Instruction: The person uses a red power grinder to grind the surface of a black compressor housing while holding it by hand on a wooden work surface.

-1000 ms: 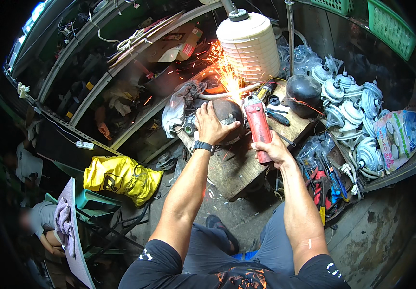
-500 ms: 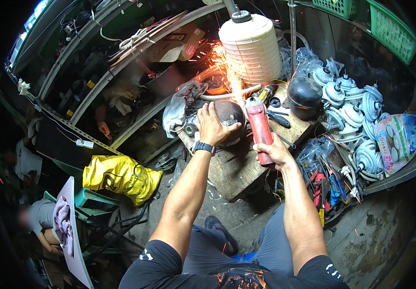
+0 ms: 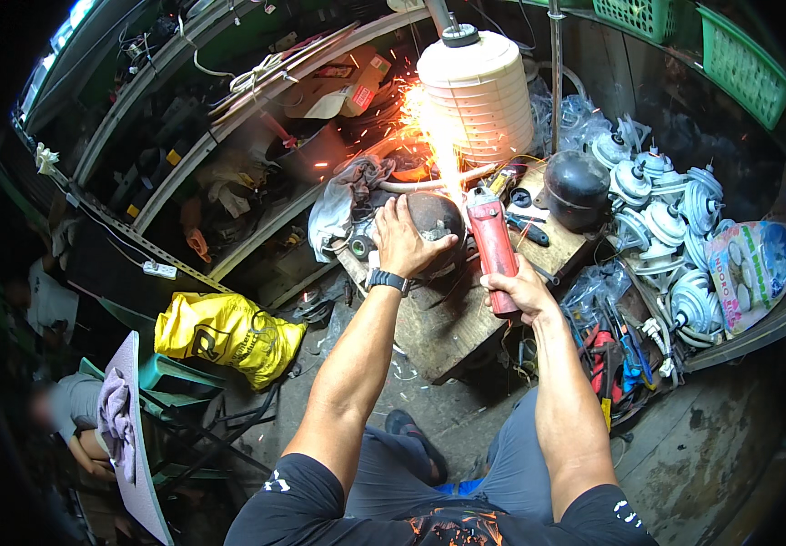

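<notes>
A rounded, brownish-black metal shell (image 3: 438, 215) rests on the wooden workbench (image 3: 448, 329). From its left side my left hand (image 3: 400, 240) grips it, fingers laid over the top and thumb stretched along the near side. My right hand (image 3: 524, 289) is wrapped round the rear of a red angle grinder (image 3: 491, 238). The grinder's head meets the shell's right side, and bright orange sparks (image 3: 446, 155) stream away toward the far left. Its disc is hidden by the head and the glare. Beyond the grinder, a screwdriver (image 3: 528, 231) lies on the bench.
Behind the bench stands a ribbed white plastic tank (image 3: 477, 96). A black dome-shaped shell (image 3: 577, 189) sits at right, beside a heap of white disc-shaped parts (image 3: 670, 218). Hand tools (image 3: 616, 359) lie lower right. At left are a yellow bag (image 3: 229, 335) and a seated person (image 3: 84, 414).
Both hands stay almost in place on the shell and grinder. The spark stream looks brighter and thicker. The whole view has shifted very slightly.
</notes>
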A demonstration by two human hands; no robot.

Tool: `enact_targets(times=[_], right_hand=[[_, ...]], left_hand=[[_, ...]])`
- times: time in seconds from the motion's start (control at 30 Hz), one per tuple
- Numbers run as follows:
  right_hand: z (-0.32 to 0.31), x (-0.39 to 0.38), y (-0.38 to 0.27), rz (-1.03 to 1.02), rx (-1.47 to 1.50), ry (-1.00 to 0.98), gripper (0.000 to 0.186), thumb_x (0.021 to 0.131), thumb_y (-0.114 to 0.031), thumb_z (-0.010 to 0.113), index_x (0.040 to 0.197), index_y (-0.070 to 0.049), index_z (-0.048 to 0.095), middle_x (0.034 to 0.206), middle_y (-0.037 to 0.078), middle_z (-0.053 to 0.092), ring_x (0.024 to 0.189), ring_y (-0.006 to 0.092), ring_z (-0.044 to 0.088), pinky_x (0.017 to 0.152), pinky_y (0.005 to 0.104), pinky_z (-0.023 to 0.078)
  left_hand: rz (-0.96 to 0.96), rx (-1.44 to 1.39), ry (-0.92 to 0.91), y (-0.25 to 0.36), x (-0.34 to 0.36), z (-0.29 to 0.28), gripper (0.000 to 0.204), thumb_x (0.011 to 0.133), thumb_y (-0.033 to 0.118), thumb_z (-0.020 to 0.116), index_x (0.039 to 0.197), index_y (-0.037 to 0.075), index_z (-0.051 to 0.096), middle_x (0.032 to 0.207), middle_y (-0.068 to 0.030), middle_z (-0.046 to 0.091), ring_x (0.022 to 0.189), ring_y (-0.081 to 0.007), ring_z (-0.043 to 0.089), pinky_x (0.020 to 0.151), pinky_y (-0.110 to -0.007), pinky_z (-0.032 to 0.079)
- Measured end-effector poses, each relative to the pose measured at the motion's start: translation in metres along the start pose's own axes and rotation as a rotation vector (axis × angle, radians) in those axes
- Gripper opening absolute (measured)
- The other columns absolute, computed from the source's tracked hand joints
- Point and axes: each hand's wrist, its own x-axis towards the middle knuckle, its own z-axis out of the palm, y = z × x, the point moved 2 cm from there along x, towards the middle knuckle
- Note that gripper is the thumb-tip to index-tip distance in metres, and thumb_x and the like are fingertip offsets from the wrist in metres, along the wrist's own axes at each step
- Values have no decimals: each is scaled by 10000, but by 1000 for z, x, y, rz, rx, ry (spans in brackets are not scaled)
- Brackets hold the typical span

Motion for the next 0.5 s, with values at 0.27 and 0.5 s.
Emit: enact_targets(times=[0.27, 0.5], right_hand=[[8, -1, 0, -36, -43, 63, 661, 808, -113, 913, 1298, -40, 475, 1033, 98, 681, 712, 191, 713, 605, 355, 626], [6, -2, -2, -17, -49, 42, 618, 839, -87, 877, 1309, -71, 475, 978, 81, 664, 679, 177, 689, 605, 361, 634]], left_hand=[[3, -12, 16, 0, 0, 0, 1344, 640, 758, 899, 1587, -52, 394, 1613, -331, 416, 1524, -474, 357, 1264, -568, 319], [-1, -18, 21, 1, 0, 1, 1343, 639, 751, 902, 1582, -60, 395, 1609, -331, 419, 1518, -475, 364, 1260, -575, 320]])
